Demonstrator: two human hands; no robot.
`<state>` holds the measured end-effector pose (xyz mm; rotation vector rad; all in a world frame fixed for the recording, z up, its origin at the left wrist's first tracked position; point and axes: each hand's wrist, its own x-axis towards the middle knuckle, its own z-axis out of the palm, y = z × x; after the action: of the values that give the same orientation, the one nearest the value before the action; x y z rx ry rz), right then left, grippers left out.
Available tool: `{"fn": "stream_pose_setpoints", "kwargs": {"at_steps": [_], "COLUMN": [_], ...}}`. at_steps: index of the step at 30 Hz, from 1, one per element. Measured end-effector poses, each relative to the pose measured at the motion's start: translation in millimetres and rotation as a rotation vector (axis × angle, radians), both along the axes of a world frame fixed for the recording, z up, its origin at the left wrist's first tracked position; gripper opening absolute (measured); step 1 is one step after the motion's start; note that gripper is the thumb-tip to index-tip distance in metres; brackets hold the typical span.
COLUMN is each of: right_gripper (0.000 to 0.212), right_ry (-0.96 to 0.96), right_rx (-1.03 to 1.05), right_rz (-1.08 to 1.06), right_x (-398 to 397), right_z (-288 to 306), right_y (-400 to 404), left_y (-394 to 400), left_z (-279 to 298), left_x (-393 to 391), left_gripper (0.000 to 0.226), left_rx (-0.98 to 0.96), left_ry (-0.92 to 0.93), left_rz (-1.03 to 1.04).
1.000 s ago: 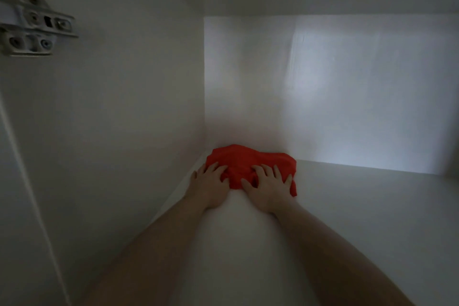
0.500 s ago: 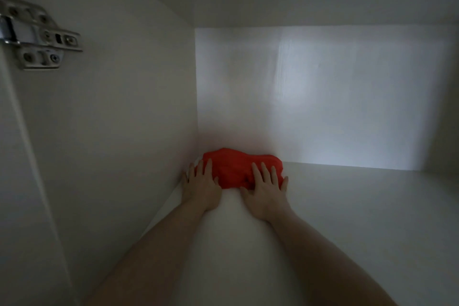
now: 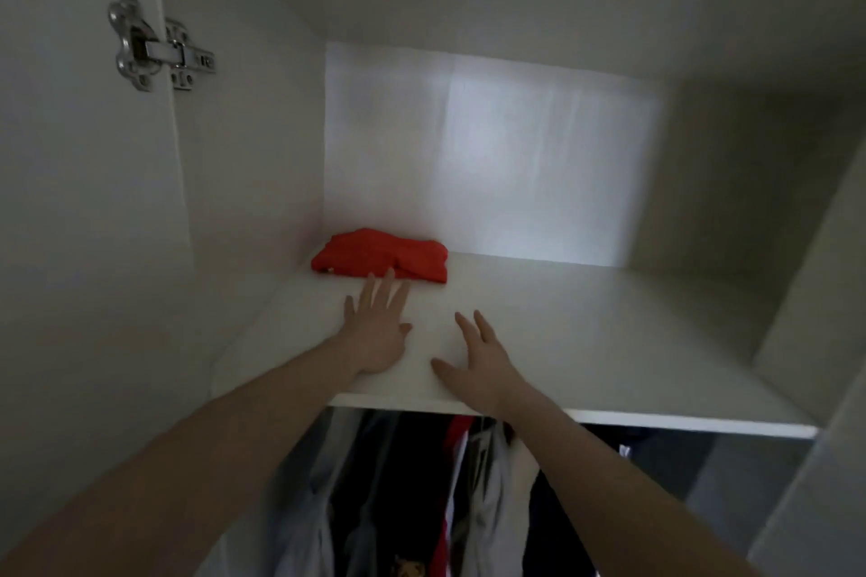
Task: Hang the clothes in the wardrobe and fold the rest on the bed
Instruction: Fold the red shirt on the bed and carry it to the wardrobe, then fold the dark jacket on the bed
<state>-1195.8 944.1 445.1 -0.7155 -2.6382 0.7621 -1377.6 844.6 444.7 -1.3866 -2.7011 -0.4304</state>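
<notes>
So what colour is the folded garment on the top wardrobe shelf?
Plain bright red folded garment, with no visible pattern; the head view shows it.

Both arms reach forward, left hand (image 3: pixel 375 333) and right hand (image 3: pixel 478 361) flat, fingers (image 3: pixel 389 290) spread.

My folded red garment (image 3: pixel 382 259) lies flat in the back left corner of the wardrobe shelf (image 3: pixel 586 342); hanging clothes (image 3: pixel 421 497) crowd below that shelf.

Dim white cabinet interior w/ shelf (image 3: pixel 609 342), back panel (image 3: pixel 515 164) lit brighter, metal hinge (image 3: pixel 159 47) upper left.
</notes>
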Motion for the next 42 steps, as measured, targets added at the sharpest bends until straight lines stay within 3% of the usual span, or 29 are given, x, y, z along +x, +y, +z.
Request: {"fn": "stream_pose_setpoints", "kwargs": {"at_steps": [2, 5, 10, 15, 19, 28, 35, 42], "right_gripper": [0.082, 0.071, 0.056, 0.054, 0.053, 0.051, 0.051, 0.05], "right_ry": [0.184, 0.385, 0.5, 0.491, 0.497, 0.52, 0.642, 0.642], "right_rx": [-0.151, -0.133, -0.2, -0.325, -0.296, -0.252, -0.196, -0.197], "right_rz": [-0.009, -0.08, -0.32, -0.701, -1.026, -1.733, -2.119, -2.298], "right_x": [54, 152, 331, 490, 586, 716, 772, 850], "right_z": [4, -3, -48, -100, -124, -167, -183, -191], "right_y": [-25, -60, -121, -203, -274, -461, -625, -800], "left_y": [-12, -34, -82, -112, -117, -145, -288, -447], "left_z": [5, 0, -37, -87, -113, -138, -151, -158], "left_x": [61, 160, 312, 435, 521, 747, 897, 1007], "left_gripper": [0.072, 0.071, 0.066, 0.056, 0.054, 0.046, 0.045, 0.044], "left_rx": [0.017, 0.135, 0.341, 0.284, 0.133, -0.135, -0.306, -0.376], "left_ry": [-0.127, -0.219, -0.275, -0.438, -0.406, -0.428, -0.397, -0.371], "left_rz": [-0.087, -0.3, -0.743, -0.99, -1.291, -1.888, -2.257, -2.401]}}
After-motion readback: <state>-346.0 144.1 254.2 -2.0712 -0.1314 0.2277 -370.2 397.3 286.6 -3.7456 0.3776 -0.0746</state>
